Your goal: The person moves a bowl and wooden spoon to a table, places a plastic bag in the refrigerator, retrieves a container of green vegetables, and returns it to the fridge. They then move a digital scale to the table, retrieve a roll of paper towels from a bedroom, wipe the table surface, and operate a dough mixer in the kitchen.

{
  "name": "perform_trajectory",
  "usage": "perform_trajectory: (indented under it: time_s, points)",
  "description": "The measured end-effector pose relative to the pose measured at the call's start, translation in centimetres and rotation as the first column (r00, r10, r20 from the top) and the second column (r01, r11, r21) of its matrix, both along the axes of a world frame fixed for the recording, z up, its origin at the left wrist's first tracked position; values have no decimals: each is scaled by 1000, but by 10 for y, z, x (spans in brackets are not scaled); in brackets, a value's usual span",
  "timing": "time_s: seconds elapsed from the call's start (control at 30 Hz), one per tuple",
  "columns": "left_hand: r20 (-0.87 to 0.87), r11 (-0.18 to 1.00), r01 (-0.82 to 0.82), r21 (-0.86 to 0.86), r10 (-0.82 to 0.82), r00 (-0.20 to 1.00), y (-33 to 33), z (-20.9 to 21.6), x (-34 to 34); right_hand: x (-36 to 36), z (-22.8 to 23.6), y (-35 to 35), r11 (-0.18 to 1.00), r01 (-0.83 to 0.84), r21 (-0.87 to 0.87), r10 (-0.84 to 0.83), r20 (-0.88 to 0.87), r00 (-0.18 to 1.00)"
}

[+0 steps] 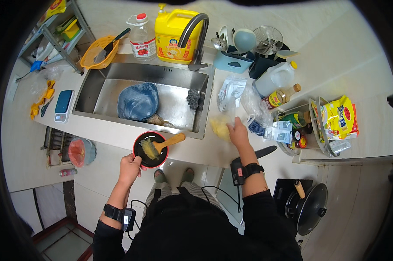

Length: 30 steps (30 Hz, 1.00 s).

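My left hand (131,168) grips the edge of a small black bowl (156,162) with a red rim, held in front of the sink's near edge. A wooden-handled brush (172,141) rests in it, its pale bristles down inside and its handle sticking out over the right rim. Over the counter right of the sink, my right hand (238,132) has its fingers closed on the upper part of a clear plastic bag (221,127) with something pale yellow in it. The fingertips are partly hidden. A dark knife (266,152) lies beside my right wrist.
A steel sink (105,98) holds a blue basin (138,101) and a dark scrubber (193,99). Behind it stand a yellow jug (174,37), a clear bottle (143,39) and an orange basket (101,52). Bottles and a rack (320,130) line the right. A kitchen scale (63,106) sits left.
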<state>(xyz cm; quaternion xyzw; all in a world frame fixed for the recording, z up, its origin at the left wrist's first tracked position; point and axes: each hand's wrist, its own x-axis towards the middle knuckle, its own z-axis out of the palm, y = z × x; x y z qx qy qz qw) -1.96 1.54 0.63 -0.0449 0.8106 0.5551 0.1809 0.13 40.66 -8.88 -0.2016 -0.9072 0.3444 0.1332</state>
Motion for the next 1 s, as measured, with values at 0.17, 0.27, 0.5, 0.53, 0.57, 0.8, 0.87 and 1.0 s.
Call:
perform_trajectory:
  time_s: [0.17,0.27,0.5,0.53,0.57,0.8,0.87,1.0]
  points:
    - [11,997,-71,-11,71,997,5,3,4,-38,51,36,992,-128,-17,126,-83,989]
    - [10,994,-112,-15,112,994,8,5,6,-64,84,55,982,-165,92,170,-42,985]
    - [5,974,-226,-12,226,974,11,11,15,-141,108,87,929,-266,257,158,374,914]
    - [-4,975,-223,-7,222,975,10,12,16,-148,107,92,922,-270,279,146,397,906]
    - [-5,972,-233,-8,233,972,8,12,16,-154,106,97,911,-266,316,140,369,919]
    - [7,951,-307,44,307,952,-18,13,15,-147,83,109,902,-311,299,219,304,927]
    - [14,946,-311,95,311,950,-30,14,12,-137,81,103,878,-309,365,246,208,947]
    - [68,920,-371,128,366,928,-71,24,17,-112,98,61,846,-317,428,231,242,942]
